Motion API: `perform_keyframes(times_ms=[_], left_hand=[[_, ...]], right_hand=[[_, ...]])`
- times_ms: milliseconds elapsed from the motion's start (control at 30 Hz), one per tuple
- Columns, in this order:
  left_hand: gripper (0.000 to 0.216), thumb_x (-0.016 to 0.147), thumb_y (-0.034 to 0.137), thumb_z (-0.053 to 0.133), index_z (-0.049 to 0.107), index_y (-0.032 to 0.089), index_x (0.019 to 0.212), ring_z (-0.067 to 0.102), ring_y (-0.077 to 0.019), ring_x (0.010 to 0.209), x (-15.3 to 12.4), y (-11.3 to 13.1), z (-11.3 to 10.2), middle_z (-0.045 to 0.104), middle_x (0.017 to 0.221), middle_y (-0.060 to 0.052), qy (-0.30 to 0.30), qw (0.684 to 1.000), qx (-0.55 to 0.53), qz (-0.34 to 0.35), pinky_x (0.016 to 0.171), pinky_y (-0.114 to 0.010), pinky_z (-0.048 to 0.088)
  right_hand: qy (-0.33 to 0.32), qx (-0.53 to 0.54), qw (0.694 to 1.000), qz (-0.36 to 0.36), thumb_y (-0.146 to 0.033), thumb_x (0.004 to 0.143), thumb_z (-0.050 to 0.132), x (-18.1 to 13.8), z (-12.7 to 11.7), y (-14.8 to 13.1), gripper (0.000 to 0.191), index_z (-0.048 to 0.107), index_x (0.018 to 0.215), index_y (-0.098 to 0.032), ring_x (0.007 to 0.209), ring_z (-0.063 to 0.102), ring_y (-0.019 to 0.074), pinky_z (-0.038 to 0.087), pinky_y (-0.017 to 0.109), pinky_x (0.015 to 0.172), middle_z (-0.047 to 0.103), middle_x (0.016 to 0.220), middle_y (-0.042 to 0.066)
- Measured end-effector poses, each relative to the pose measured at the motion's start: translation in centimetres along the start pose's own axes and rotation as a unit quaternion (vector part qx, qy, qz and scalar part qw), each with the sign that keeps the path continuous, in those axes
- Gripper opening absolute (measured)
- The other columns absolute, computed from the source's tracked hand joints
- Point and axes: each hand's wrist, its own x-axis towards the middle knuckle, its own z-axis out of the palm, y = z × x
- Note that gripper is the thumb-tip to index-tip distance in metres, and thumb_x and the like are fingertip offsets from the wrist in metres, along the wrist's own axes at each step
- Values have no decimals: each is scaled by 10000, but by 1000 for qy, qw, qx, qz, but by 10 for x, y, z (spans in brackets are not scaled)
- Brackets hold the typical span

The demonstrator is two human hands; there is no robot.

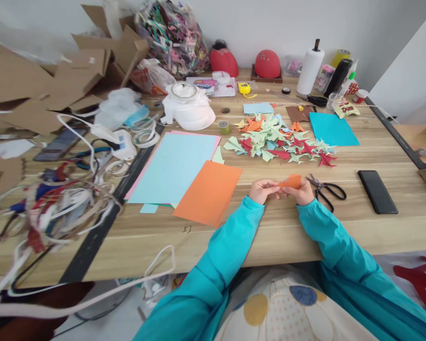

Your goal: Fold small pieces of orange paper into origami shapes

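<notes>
A small folded piece of orange paper is pinched between my two hands, above the near part of the table. My left hand grips its left end with thumb and fingers. On the other end, my right hand has its thumb pressed along the paper. Black-handled scissors lie just right of my right hand, blades partly open. Orange sheets rest left of my left hand, over a stack of light blue sheets. Beyond my hands spreads a pile of folded paper cranes in green, red and orange.
A black phone lies at the right. Turquoise paper sits behind the pile. Tangled cords and ribbons and cardboard crowd the left side. A white cap-like item, a thread spool and a yellow tape measure stand farther back.
</notes>
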Motion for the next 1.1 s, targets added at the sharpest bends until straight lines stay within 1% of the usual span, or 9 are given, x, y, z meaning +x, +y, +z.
perform_keyframes(times_ms=[133, 233, 300, 500, 600, 733, 900, 1100], left_hand=[[322, 457, 267, 778, 625, 103, 687, 566, -126, 405, 0, -1, 1, 657, 567, -33, -16, 1000, -6, -5, 432, -257, 463], [374, 477, 293, 774, 625, 104, 764, 578, -134, 428, -1, -1, 2, 668, 611, -43, -26, 1000, -5, 9, 441, -263, 471], [380, 478, 295, 774, 619, 104, 769, 579, -135, 429, -2, -1, 2, 670, 614, -45, -23, 1000, -4, 14, 439, -262, 472], [342, 459, 266, 777, 619, 104, 716, 563, -130, 400, -2, 1, 1, 664, 581, -45, 0, 1000, -18, 1, 414, -255, 457], [346, 447, 271, 778, 621, 105, 707, 554, -126, 388, -2, 1, 2, 662, 573, -44, 9, 1000, -21, -7, 411, -256, 452], [332, 455, 262, 771, 619, 105, 704, 548, -121, 381, -2, 1, 3, 662, 573, -45, 13, 1000, -23, 0, 402, -248, 438], [290, 468, 237, 759, 616, 106, 683, 547, -115, 385, -2, -1, 3, 662, 573, -44, 7, 1000, -26, 8, 393, -232, 422], [262, 439, 225, 764, 600, 109, 607, 593, -141, 462, -2, -2, 5, 658, 566, -50, -4, 999, -51, 4, 390, -214, 418]], right_hand=[[24, 5, 1000, -12, -190, 562, 732, 2, -2, 4, 107, 688, 652, -153, 404, 514, 85, 432, 206, 360, 636, 568, -3], [39, 11, 999, -6, -187, 549, 736, 3, -5, 6, 116, 679, 642, -149, 393, 512, 85, 427, 205, 351, 629, 557, -8], [43, 10, 999, 2, -203, 544, 740, 3, -5, 6, 138, 667, 643, -140, 389, 513, 86, 429, 206, 353, 627, 554, -6], [4, 5, 1000, 19, -288, 607, 710, 0, -4, 5, 277, 611, 821, -144, 394, 536, 101, 454, 228, 377, 619, 555, -13], [-4, 7, 1000, 22, -293, 601, 719, 0, -4, 5, 299, 586, 826, -147, 395, 534, 102, 455, 230, 379, 613, 548, -21], [-10, 15, 999, 31, -306, 596, 724, 1, -5, 6, 320, 584, 835, -143, 397, 540, 111, 458, 235, 367, 623, 548, -9], [10, 21, 999, 33, -291, 579, 728, 0, -2, 6, 256, 613, 754, -144, 381, 538, 113, 441, 222, 335, 625, 522, -3], [41, 26, 999, 17, -237, 568, 720, -2, 0, 6, 159, 654, 675, -139, 341, 511, 101, 404, 206, 294, 617, 495, -3]])
